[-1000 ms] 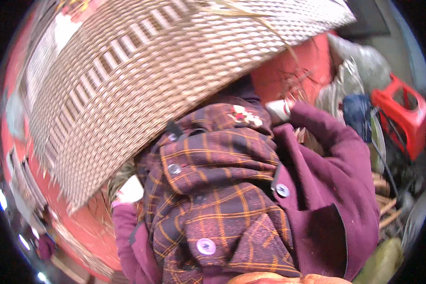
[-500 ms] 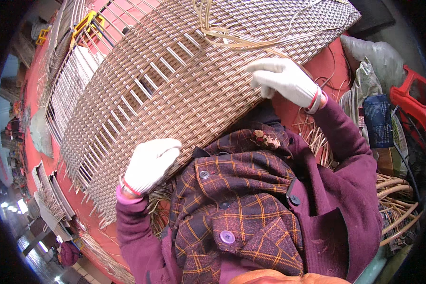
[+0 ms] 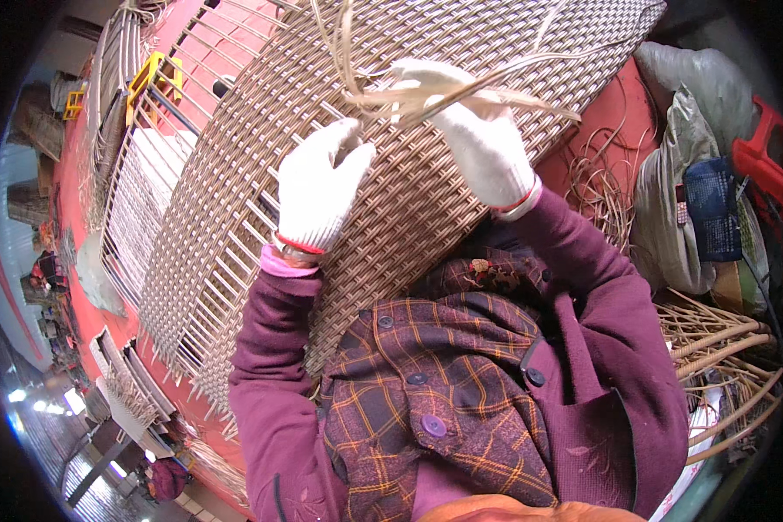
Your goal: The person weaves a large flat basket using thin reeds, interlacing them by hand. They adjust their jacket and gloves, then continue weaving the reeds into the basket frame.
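Observation:
A large woven wicker panel [image 3: 409,183] of brown-grey flat strands lies before me, with a row of bare slats [image 3: 248,235] running through its weave. Over its upper middle, my right hand [image 3: 483,143] in a white knit glove is closed around a loose bundle of pale rattan-like strands [image 3: 531,63]. The strands loop out past its fingers on both sides. My left hand [image 3: 317,191], also gloved in white, hovers by the end of the bare slats. Its thumb and forefinger are apart, with nothing visible between them; its other fingertips are partly hidden.
A red surface [image 3: 209,52] extends under the panel. Yellow stands [image 3: 152,83] and an unfinished slatted panel [image 3: 148,174] are at the left. On the right are a red plastic frame [image 3: 764,152], a blue mesh basket [image 3: 712,209], sacks [image 3: 670,191] and bundled canes [image 3: 713,348].
My right hand has moved left and taken hold of the strand bundle, lifting it. My left hand has come up and right from the panel's near edge to the bare slats.

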